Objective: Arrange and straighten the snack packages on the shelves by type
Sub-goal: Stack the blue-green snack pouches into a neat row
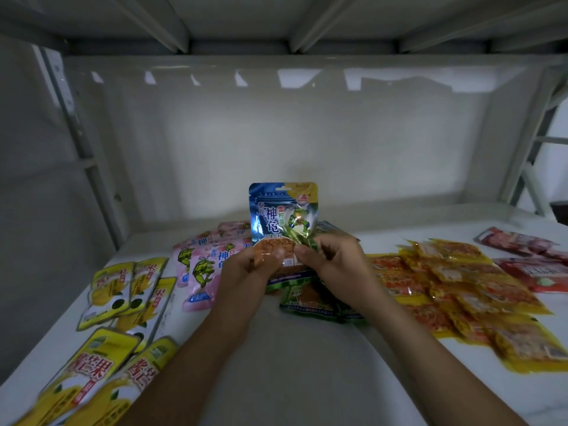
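Head view of a white shelf board under a second white shelf. Both hands meet above the middle of the board and hold upright a glossy blue-and-green foil pouch printed with a cartoon turtle. The left hand pinches the pouch's lower left edge, thumb on the front and fingers curled behind. The right hand pinches the lower right edge in the same way, thumb tip just beside the left thumb. The pouch is lifted clear of the board, its top toward the back panel.

Directly beneath the hands lie further green foil pouches, flat and overlapping, partly hidden by the wrists. Left of them, toward the back, a cluster of pink turtle-printed pouches lies overlapping. Along the left edge and into the front left corner, yellow pouches with red lettering are spread loosely at differing angles. Right of the hands, clear orange-yellow sachets cover a broad patch reaching toward the right edge. Near the back right corner lie red packets, touching the sachets' far side.
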The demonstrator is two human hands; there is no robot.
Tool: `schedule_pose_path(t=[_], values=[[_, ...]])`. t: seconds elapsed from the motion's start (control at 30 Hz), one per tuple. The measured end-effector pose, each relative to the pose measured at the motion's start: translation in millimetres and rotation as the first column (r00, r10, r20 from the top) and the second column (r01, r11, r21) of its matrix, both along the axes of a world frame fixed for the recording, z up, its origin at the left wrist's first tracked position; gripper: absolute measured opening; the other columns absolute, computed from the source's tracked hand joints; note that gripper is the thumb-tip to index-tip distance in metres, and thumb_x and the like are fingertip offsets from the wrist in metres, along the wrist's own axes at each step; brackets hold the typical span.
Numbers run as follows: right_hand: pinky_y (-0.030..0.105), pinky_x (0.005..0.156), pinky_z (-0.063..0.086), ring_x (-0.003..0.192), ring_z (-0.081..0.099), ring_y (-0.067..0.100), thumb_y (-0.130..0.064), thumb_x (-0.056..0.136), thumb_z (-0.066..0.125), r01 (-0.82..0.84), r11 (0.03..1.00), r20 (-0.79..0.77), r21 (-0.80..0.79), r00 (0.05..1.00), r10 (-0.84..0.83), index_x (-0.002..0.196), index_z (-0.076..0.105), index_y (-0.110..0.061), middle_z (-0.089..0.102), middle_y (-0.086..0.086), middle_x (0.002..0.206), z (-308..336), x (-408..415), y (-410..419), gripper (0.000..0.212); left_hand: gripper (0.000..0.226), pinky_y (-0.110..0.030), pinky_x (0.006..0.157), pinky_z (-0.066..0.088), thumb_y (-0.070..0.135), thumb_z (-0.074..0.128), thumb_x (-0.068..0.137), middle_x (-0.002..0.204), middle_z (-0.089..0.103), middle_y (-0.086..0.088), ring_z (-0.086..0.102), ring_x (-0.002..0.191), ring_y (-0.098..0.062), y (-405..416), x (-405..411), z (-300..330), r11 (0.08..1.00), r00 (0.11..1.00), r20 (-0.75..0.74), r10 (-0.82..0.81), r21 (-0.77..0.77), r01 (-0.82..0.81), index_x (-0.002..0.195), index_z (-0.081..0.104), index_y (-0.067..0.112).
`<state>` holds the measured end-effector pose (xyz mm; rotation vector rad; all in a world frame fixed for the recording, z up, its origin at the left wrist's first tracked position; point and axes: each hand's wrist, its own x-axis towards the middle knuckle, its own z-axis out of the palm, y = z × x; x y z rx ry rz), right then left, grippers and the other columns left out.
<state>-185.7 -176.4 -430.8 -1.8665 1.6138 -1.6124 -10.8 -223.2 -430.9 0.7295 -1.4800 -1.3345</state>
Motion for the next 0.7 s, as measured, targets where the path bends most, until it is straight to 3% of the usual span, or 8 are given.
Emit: schedule_pose_path(t=[0.1, 0.2, 0.27, 0.37, 0.43, 0.57, 0.63, 0.7], values=[[0.033, 0.058, 0.031, 0.061, 0.038, 0.013, -0.047, 0.099, 0.065, -0.091, 0.994, 0.091, 0.062, 0.992, 0.085, 0.068, 0.049, -0.004, 0.041, 0.003, 0.064, 3, 5, 2, 0.056, 0.017, -0.044, 0.079, 0.06, 0.015, 0.07, 0.094, 0.099, 0.079, -0.015, 0.077, 0.095, -0.033, 1, 3, 3, 0.99, 0.994, -0.081, -0.073, 0.111, 0.082, 0.103, 0.076, 0.002], [0.021, 0.06, 0.037, 0.064, 0.047, 0.004, -0.018, 0.105, 0.062, -0.189, 0.972, 0.15, 0.14, 0.974, 0.168, 0.073, 0.064, -0.016, 0.054, -0.013, 0.065, 4, 3, 5, 0.032, 0.023, -0.044, 0.088, 0.06, 0.01, 0.069, 0.092, 0.107, 0.079, -0.015, 0.076, 0.1, -0.033, 0, 6, 7, 0.974, 0.98, -0.141, -0.137, 0.163, 0.16, 0.113, 0.074, 0.003], [0.021, 0.061, 0.038, 0.063, 0.048, 0.005, -0.02, 0.103, 0.065, -0.191, 0.969, 0.142, 0.16, 0.975, 0.169, 0.08, 0.069, -0.003, 0.056, -0.012, 0.065, 5, 2, 6, 0.028, 0.024, -0.046, 0.089, 0.061, 0.014, 0.071, 0.087, 0.106, 0.078, -0.019, 0.076, 0.097, -0.034, -3, 7, 7, 0.972, 0.979, -0.147, -0.139, 0.167, 0.163, 0.107, 0.076, 0.002], [0.031, 0.057, 0.029, 0.058, 0.036, 0.019, -0.052, 0.087, 0.07, -0.15, 0.976, 0.162, 0.156, 0.979, 0.124, 0.067, 0.054, -0.007, 0.041, 0.007, 0.063, 9, 3, 7, 0.052, 0.017, -0.042, 0.078, 0.061, 0.016, 0.069, 0.09, 0.097, 0.078, -0.019, 0.076, 0.085, -0.031, -7, 6, 8, 0.974, 0.982, -0.15, -0.116, 0.178, 0.142, 0.097, 0.079, 0.006], [0.032, 0.055, 0.026, 0.057, 0.032, 0.02, -0.056, 0.081, 0.071, -0.147, 0.979, 0.179, 0.145, 0.976, 0.12, 0.063, 0.048, -0.014, 0.037, 0.008, 0.062, 11, 5, 10, 0.051, 0.023, -0.036, 0.072, 0.059, 0.022, 0.07, 0.084, 0.095, 0.077, -0.016, 0.075, 0.083, -0.028, -8, 6, 10, 0.967, 0.977, -0.153, -0.151, 0.182, 0.178, 0.099, 0.078, 0.007], [0.033, 0.059, 0.027, 0.061, 0.034, 0.021, -0.066, 0.079, 0.079, -0.228, 0.966, 0.151, 0.119, 0.966, 0.209, 0.069, 0.046, 0.003, 0.039, 0.019, 0.064, 10, 8, 10, 0.077, 0.035, -0.052, 0.095, 0.058, 0.027, 0.074, 0.085, 0.112, 0.076, -0.021, 0.074, 0.103, -0.04, -10, 14, 13, 0.959, 0.973, -0.155, -0.171, 0.199, 0.2, 0.11, 0.076, 0.004], [0.034, 0.062, 0.03, 0.063, 0.037, 0.026, -0.068, 0.076, 0.077, -0.267, 0.957, 0.158, 0.111, 0.956, 0.248, 0.076, 0.049, 0.013, 0.043, 0.031, 0.069, 8, 11, 9, 0.086, 0.034, -0.053, 0.095, 0.059, 0.025, 0.073, 0.088, 0.112, 0.076, -0.021, 0.074, 0.104, -0.041, -10, 16, 13, 0.965, 0.977, -0.147, -0.152, 0.19, 0.179, 0.114, 0.074, 0.002], [0.036, 0.068, 0.039, 0.067, 0.048, 0.028, -0.061, 0.085, 0.077, -0.307, 0.945, 0.179, 0.116, 0.942, 0.284, 0.083, 0.061, 0.01, 0.055, 0.033, 0.079, 11, 14, 10, 0.073, 0.027, -0.05, 0.091, 0.061, 0.021, 0.071, 0.093, 0.108, 0.078, -0.019, 0.075, 0.099, -0.039, -8, 17, 14, 0.974, 0.982, -0.136, -0.134, 0.164, 0.156, 0.113, 0.074, 0.004]])
